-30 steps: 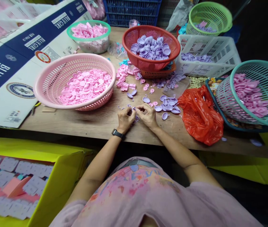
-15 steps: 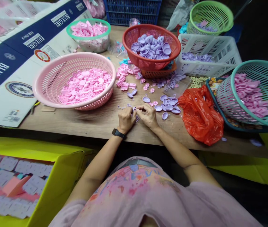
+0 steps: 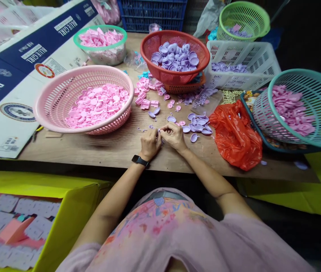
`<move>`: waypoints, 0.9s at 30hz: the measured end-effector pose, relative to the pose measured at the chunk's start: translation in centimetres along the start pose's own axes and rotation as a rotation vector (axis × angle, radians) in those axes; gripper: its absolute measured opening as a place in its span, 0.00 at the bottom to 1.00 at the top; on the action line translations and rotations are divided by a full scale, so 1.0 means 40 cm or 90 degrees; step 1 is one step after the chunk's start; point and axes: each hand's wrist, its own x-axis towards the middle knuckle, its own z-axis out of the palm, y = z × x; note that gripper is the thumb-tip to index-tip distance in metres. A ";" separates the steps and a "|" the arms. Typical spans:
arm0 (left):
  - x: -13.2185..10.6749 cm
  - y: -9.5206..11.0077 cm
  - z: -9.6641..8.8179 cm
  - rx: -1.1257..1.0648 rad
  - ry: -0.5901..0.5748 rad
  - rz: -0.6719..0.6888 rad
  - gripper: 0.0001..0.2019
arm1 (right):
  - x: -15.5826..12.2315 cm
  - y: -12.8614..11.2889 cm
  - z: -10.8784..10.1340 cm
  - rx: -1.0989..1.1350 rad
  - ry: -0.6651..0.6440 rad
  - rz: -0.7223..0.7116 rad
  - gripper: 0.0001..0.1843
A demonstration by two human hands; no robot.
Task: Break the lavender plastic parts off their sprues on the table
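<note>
Left hand [image 3: 149,144]: fingers curled, tips meeting those of the right hand, pinching a small purple piece [image 3: 160,132].
Right hand [image 3: 175,136]: fingers bent, gripping the same piece from the other side.
Purple piece: held between both hands' fingertips just above the counter [image 3: 112,145], mostly hidden.
Nearby: loose purple caps [image 3: 199,124] lie just right of the right hand, with an orange bag [image 3: 235,136] beyond them.
Left side: a pink basket [image 3: 55,100] holds pink pieces.
Behind: a red basket [image 3: 174,77] holds purple caps.

open tabletop [image 3: 106,145] left, purple caps [image 3: 199,126] right
</note>
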 end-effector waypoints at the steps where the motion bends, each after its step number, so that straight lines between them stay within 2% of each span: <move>1: 0.001 0.003 0.000 -0.009 -0.001 0.006 0.05 | 0.004 -0.001 -0.005 -0.021 0.005 -0.013 0.05; 2: 0.002 0.007 -0.002 -0.021 -0.005 0.016 0.04 | 0.009 -0.001 -0.014 -0.046 0.014 -0.031 0.05; 5: 0.018 0.021 -0.016 -0.060 -0.025 0.039 0.11 | 0.029 0.006 -0.064 -0.134 0.075 -0.060 0.06; 8: 0.057 0.023 -0.019 -0.076 -0.054 0.025 0.11 | 0.052 0.041 -0.140 -0.241 0.182 -0.003 0.09; 11: 0.120 0.012 0.017 -0.057 -0.082 0.007 0.10 | 0.062 0.105 -0.212 -0.342 0.254 0.073 0.11; 14: 0.182 0.004 0.082 -0.030 -0.111 -0.024 0.11 | 0.054 0.167 -0.250 -0.417 0.259 0.129 0.11; 17: 0.223 0.010 0.136 0.004 -0.142 -0.070 0.09 | 0.043 0.191 -0.253 -0.455 0.247 0.151 0.08; 20: 0.234 0.015 0.152 0.032 -0.148 -0.086 0.06 | 0.044 0.175 -0.236 -0.452 0.251 0.144 0.08; 22: 0.227 0.010 0.144 0.018 -0.138 -0.083 0.07 | 0.052 0.157 -0.217 -0.423 0.212 0.125 0.10; 27: 0.187 -0.012 0.081 -0.114 -0.068 -0.098 0.08 | 0.111 0.145 -0.150 -0.316 0.014 0.055 0.10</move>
